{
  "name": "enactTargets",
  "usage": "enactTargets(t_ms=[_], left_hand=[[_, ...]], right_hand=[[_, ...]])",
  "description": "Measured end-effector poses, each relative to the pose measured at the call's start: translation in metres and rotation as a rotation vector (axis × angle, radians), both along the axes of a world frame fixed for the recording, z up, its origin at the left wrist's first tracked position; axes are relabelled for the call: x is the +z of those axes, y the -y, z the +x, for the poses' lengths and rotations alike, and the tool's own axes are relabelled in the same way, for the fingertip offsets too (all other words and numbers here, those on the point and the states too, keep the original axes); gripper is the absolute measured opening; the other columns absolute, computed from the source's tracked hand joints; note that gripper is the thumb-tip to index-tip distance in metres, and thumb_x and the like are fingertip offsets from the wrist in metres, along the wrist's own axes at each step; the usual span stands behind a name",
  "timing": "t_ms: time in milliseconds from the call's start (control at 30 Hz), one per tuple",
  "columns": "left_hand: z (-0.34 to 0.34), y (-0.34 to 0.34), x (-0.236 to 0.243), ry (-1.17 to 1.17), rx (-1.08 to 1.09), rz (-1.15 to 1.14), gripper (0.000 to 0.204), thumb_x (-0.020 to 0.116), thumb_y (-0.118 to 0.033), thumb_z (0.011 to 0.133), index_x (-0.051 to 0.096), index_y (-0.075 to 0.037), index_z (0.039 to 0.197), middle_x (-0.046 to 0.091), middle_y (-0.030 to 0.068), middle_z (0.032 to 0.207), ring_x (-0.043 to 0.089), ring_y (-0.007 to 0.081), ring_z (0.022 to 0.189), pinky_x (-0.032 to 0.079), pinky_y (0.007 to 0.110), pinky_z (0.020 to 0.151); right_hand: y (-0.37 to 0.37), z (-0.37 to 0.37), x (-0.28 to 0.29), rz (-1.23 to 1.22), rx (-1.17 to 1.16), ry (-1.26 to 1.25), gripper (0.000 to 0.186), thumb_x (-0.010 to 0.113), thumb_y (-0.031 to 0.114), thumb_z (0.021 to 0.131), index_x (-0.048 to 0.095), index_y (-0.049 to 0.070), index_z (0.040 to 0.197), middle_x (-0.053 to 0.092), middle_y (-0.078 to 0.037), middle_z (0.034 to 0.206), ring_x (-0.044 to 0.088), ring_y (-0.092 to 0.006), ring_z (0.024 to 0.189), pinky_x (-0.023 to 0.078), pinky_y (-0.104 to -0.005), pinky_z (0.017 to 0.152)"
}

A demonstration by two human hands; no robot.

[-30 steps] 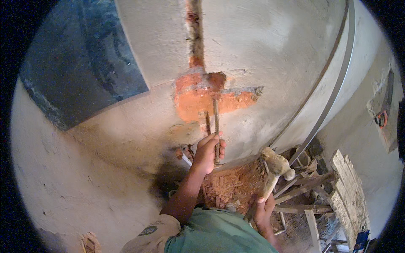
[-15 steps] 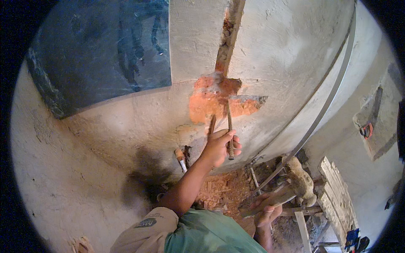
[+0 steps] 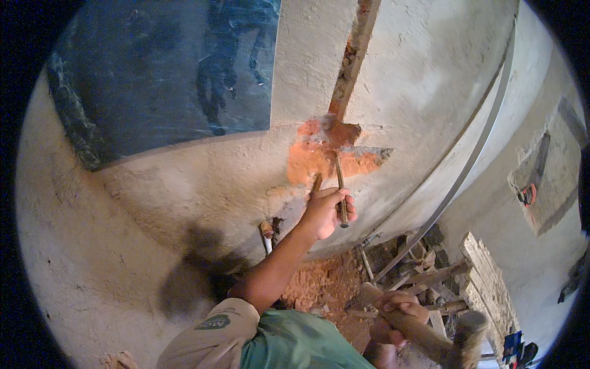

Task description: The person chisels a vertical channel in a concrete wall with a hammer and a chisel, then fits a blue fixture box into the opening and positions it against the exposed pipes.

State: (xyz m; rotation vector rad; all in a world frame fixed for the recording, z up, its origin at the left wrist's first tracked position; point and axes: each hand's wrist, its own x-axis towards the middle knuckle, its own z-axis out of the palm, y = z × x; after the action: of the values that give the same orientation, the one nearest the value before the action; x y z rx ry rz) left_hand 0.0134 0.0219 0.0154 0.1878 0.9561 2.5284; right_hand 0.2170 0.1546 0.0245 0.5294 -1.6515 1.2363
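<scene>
My left hand (image 3: 324, 215) is closed round a chisel (image 3: 341, 184), a thin metal rod with its butt end sticking out below the fingers. The chisel's tip meets the exposed orange brick patch (image 3: 304, 161) in the plastered wall. Lower right, my right hand (image 3: 402, 305) grips a hammer (image 3: 424, 332) by its thick wooden handle. Its blunt head, slightly blurred, points to the lower right, well apart from the chisel.
A narrow chased groove (image 3: 351, 64) runs up the wall from the brick patch. A dark blue panel (image 3: 166, 74) covers the upper left. A white pipe end (image 3: 267, 237) protrudes below. Rubble (image 3: 316, 283) lies on the floor, beside a rough wooden bench (image 3: 491, 286). A long metal strip (image 3: 470, 166) leans at right.
My right hand has swung the hammer down and back, away from the wall, so its head is now at the lower right. My left hand still holds the chisel against the brick.
</scene>
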Motion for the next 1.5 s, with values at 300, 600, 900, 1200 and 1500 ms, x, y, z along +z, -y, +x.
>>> enactTargets(t_ms=[300, 600, 900, 1200, 1500], left_hand=[[-0.004, -0.012, 0.022, 0.082, 0.029, 0.059, 0.016, 0.051, -0.015, 0.083, 0.054, 0.000, 0.084, 0.056, 0.0078, 0.075, 0.058, 0.0191, 0.071, 0.051, 0.032, 0.068], [-0.014, -0.016, 0.030, 0.077, 0.034, 0.126, 0.016, 0.048, -0.013, 0.085, 0.052, 0.003, 0.081, 0.056, 0.0103, 0.076, 0.058, 0.0215, 0.070, 0.051, 0.033, 0.066], [-0.016, -0.004, 0.036, 0.172, 0.117, 0.189, 0.016, 0.044, -0.009, 0.086, 0.049, 0.006, 0.086, 0.055, 0.0134, 0.080, 0.057, 0.0244, 0.075, 0.051, 0.036, 0.072], [-0.032, -0.032, 0.042, 0.109, 0.080, 0.253, 0.012, 0.045, -0.006, 0.085, 0.049, 0.005, 0.084, 0.055, 0.0126, 0.080, 0.057, 0.0227, 0.075, 0.052, 0.035, 0.071], [-0.024, -0.037, 0.046, 0.218, 0.143, 0.252, 0.015, 0.043, -0.008, 0.087, 0.047, 0.006, 0.089, 0.054, 0.0152, 0.082, 0.057, 0.0245, 0.074, 0.052, 0.034, 0.072]], right_hand=[[0.024, -0.031, -0.062, -0.128, -0.176, 0.612, 0.036, 0.052, 0.030, 0.081, 0.049, -0.003, 0.096, 0.055, -0.011, 0.082, 0.051, -0.0230, 0.072, 0.042, -0.0336, 0.067], [0.020, -0.032, -0.044, 0.135, -0.251, 0.061, 0.041, 0.046, 0.040, 0.084, 0.049, -0.001, 0.085, 0.052, -0.010, 0.071, 0.050, -0.0186, 0.061, 0.042, -0.0291, 0.056], [0.015, -0.034, -0.006, -0.195, -0.188, 0.073, 0.053, 0.045, 0.053, 0.081, 0.048, 0.000, 0.087, 0.051, -0.008, 0.066, 0.048, -0.0167, 0.048, 0.043, -0.0254, 0.047], [0.016, -0.055, -0.057, -0.073, -0.157, 0.446, 0.042, 0.046, 0.043, 0.084, 0.048, 0.001, 0.088, 0.046, -0.004, 0.065, 0.043, -0.0124, 0.052, 0.038, -0.0254, 0.047], [0.030, -0.052, 0.009, -0.377, 0.159, -0.469, 0.048, 0.046, 0.050, 0.081, 0.047, 0.002, 0.084, 0.051, -0.010, 0.064, 0.051, -0.0180, 0.051, 0.044, -0.0289, 0.044]])
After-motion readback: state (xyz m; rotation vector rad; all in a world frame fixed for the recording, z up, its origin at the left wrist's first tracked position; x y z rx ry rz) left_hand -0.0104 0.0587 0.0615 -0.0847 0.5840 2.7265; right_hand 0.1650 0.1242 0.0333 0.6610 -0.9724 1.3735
